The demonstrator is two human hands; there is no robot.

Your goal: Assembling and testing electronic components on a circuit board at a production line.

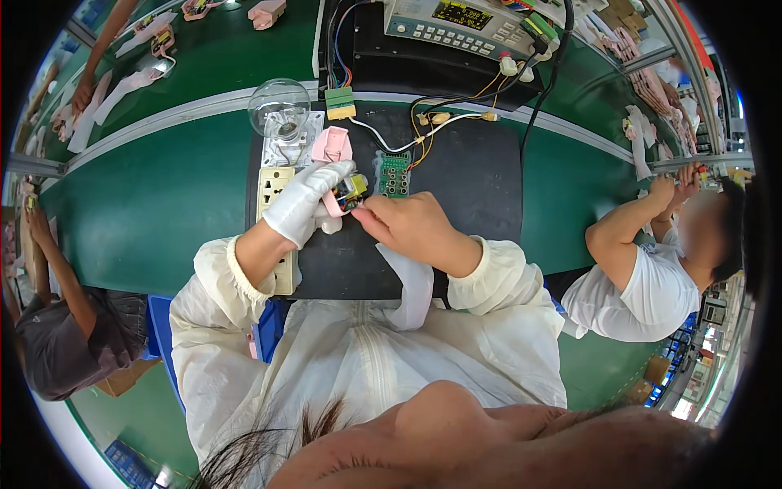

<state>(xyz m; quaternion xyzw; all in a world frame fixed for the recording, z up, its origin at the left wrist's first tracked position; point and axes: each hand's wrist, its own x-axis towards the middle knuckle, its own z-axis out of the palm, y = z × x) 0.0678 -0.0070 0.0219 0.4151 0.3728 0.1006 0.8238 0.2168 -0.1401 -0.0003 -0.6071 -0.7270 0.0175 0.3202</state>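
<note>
My left hand (305, 202), in a white glove, is closed round an open pink plastic housing (332, 204). Inside it sits a small circuit board with a yellow-wrapped transformer (353, 187). Just above the glove juts another pink plastic piece (332, 144); whether it joins the housing is hidden. My bare right hand (414, 224) has its thumb and fingertips pressed together at the housing's lower right edge. What they pinch is too small to make out. Below that hand a whitish strip (415, 289) hangs over the mat's near edge.
Beyond my hands stand a clear glass bulb (279, 107), a cream socket strip (275, 186), a green button board (393, 174) and a wired green connector (340, 103) on the black mat (481, 196). A bench meter (456, 24) is behind. Co-workers sit at both sides.
</note>
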